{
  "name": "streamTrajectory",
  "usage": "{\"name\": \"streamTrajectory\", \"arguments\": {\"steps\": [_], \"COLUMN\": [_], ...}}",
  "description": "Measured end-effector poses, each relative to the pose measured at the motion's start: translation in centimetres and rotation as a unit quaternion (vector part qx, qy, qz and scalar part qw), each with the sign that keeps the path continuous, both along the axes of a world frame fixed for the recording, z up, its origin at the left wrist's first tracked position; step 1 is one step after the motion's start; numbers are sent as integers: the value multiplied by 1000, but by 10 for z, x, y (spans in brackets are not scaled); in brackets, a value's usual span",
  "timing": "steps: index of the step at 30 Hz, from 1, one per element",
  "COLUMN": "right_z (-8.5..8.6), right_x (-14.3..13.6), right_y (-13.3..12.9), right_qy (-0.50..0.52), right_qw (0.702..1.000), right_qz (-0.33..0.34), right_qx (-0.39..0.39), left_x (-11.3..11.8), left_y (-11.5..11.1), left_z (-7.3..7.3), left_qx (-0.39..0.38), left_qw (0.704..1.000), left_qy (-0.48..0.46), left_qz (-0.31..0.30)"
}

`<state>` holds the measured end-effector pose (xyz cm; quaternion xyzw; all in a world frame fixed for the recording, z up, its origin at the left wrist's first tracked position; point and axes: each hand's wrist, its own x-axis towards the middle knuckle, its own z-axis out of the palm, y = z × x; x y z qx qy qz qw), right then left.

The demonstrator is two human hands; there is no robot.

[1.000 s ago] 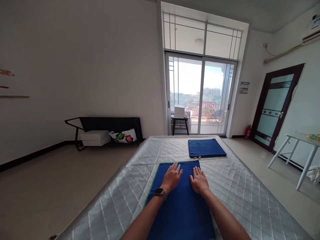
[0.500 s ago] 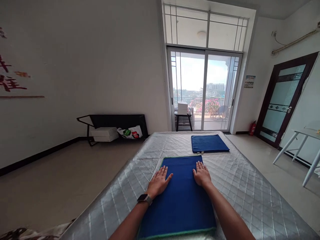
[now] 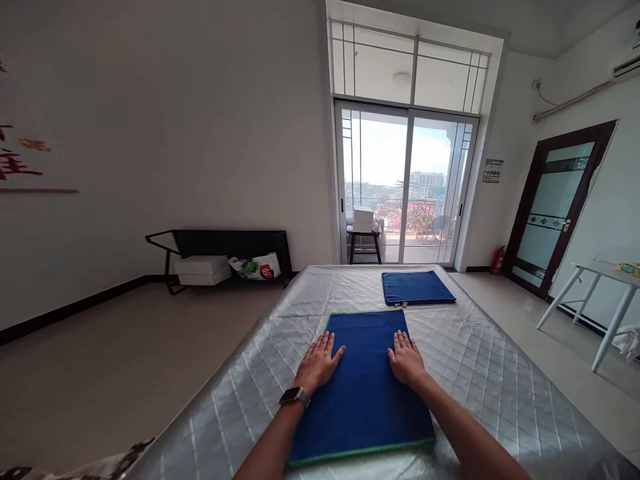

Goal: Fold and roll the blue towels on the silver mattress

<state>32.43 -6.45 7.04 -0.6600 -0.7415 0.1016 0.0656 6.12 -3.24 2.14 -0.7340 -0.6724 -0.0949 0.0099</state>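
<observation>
Resting along both sides of the green-edged blue cloth [image 3: 367,393], my left hand [image 3: 317,365] and right hand [image 3: 407,360] lie flat, grip holding nothing. Remotely, I see the cloth spread on the quilted mattress [image 3: 493,380].

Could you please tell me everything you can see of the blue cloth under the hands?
The blue cloth is deep blue, roughly rectangular and fabric-looking, with green edging along its near side and around its far left corner. It lies flat on the silvery quilted mattress. The left hand rests palm down at its left edge, the right hand likewise at its right. Whether it is folded, I cannot tell.
</observation>
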Motion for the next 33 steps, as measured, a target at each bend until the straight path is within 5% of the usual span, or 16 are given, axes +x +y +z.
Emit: {"name": "streamTrajectory", "arguments": {"steps": [14,17,21,25,28,33], "right_z": [-10,-12,-14,-19,-18,-13], "right_x": [0,-1,0,4,3,1], "right_y": [-12,-11,-11,-11,-10,-12], "right_qy": [42,56,58,45,50,58], "right_qw": [999,998,998,999,999,998], "right_qz": [-10,-13,-8,18,10,-7], "right_qx": [-10,-16,-13,-9,-3,-9], "left_x": [-11,16,86,131,123,58], "left_y": [-4,-9,-20,-29,-35,-49], "left_z": [0,4,0,-7,-9,-14], "left_qx": [9,24,39,47,43,18], "left_qw": [998,996,978,972,978,989], "left_qy": [54,51,27,13,12,27], "left_qz": [-11,-74,-205,-230,-203,-142]}}
